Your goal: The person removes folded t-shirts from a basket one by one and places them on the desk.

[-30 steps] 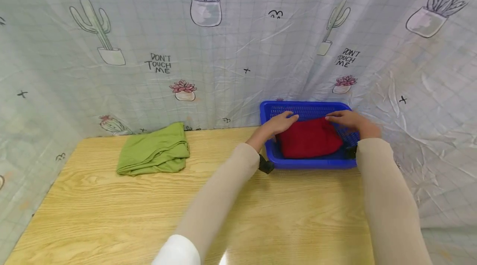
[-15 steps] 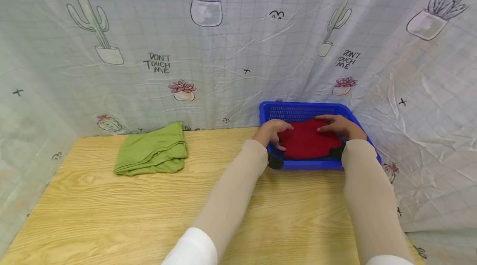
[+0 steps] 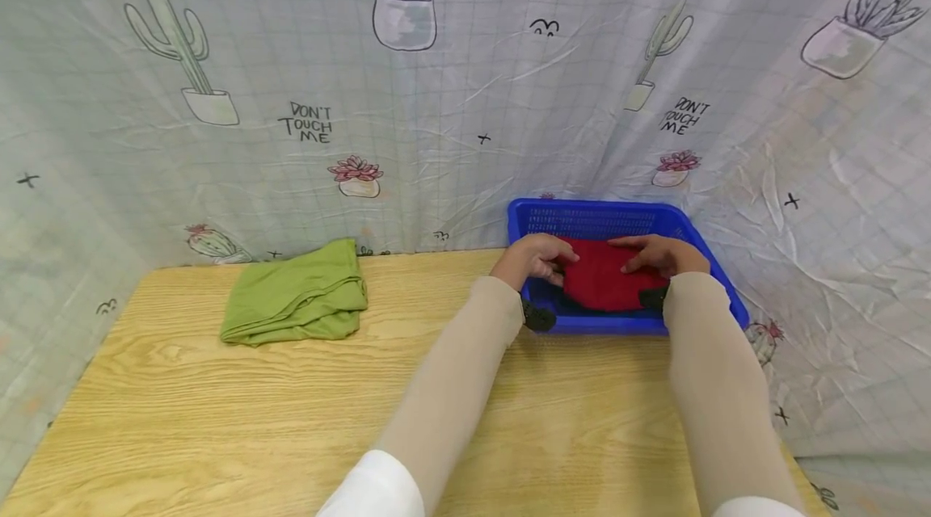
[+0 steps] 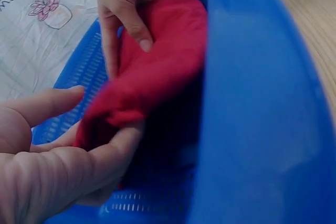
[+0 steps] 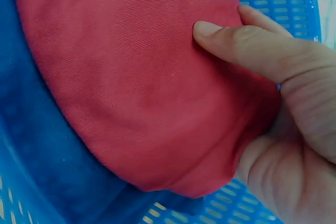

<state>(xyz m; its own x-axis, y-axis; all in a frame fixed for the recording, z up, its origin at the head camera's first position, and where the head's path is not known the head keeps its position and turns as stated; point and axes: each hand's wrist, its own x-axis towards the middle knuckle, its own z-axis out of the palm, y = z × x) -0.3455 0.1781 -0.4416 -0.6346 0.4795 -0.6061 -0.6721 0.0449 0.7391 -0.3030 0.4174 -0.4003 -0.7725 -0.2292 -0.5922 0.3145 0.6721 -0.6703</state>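
Observation:
A folded red cloth lies in a blue plastic basket in the head view, its left end bunched. My left hand holds that end, with one digit against the cloth and another held apart in the left wrist view. At the opposite end, my right hand grips the cloth. The right wrist view shows a digit pressing on the red fabric while the palm side is close to its edge. Some fingers are hidden behind the cloth.
A folded green cloth lies on the wooden table at the left. Behind the table hangs a pale curtain printed with cactus drawings; the basket stands close to it.
My hands have come inward onto the red cloth; the right hand has moved left. The cloth's left edge has shifted right and its shape is more compact. The green cloth stays put.

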